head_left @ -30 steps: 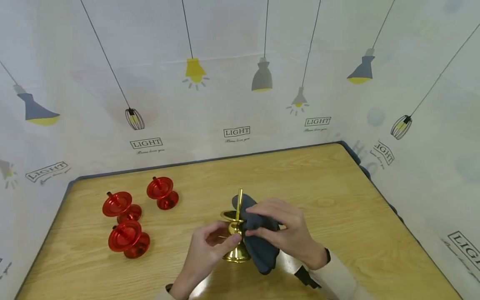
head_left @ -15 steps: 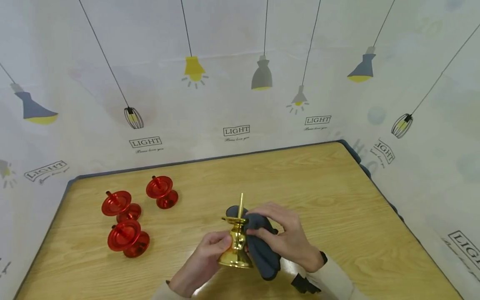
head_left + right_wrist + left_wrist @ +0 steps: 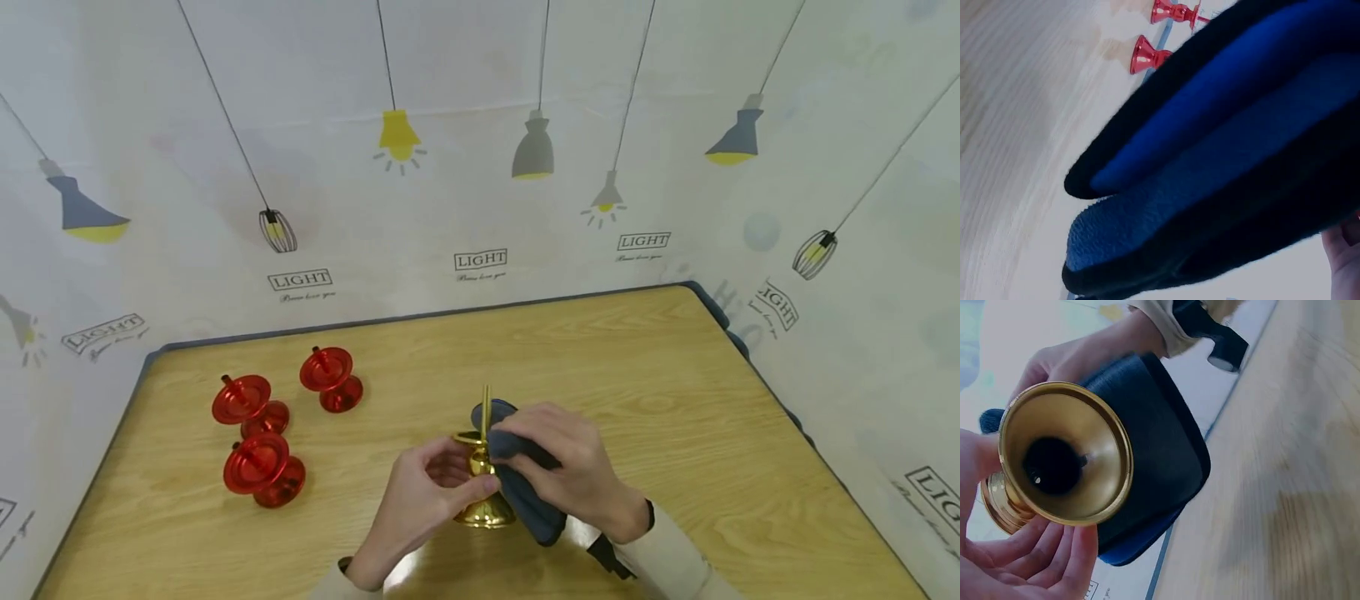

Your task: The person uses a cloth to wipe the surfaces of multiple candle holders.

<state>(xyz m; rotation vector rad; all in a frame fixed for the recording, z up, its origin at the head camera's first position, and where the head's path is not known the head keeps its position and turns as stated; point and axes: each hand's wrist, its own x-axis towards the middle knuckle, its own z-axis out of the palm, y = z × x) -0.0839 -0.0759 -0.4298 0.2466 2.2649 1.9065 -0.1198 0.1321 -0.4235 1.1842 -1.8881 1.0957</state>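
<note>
Where the backdrop (image 3: 405, 237) stands: you face white sheeting printed with hanging lamps (image 3: 533, 152), across the upper half of the head view.
Table (image 3: 637, 367): wood-grained, filling most of the lower half of the head view, dark blue along its far edge.
Right hand (image 3: 567, 461): right of lower centre; you pinch a cloth (image 3: 532, 502) between thumb and fingers.
Left hand (image 3: 420, 493): left of lower centre; you grip a gold stand (image 3: 482, 463), thumb in front, fingers curled behind.
Cloth: slate blue, folded, hanging from your right hand against the right side of the gold stand; it fills much of the right wrist view, bright blue between dark borders.
Gold stand: lower centre of the head view, between your 2 hands; a thin rod rises from its dish above a flared base. You hold it off the table, its hollow underside facing the left wrist view.
Red stands: 3 on the table at left, 1 set apart (image 3: 326, 369), 2 closer together (image 3: 242, 400) (image 3: 257, 463); you cannot tell whether those 2 touch.
Black strap (image 3: 609, 558): beside your right cuff, bottom right of centre.
</note>
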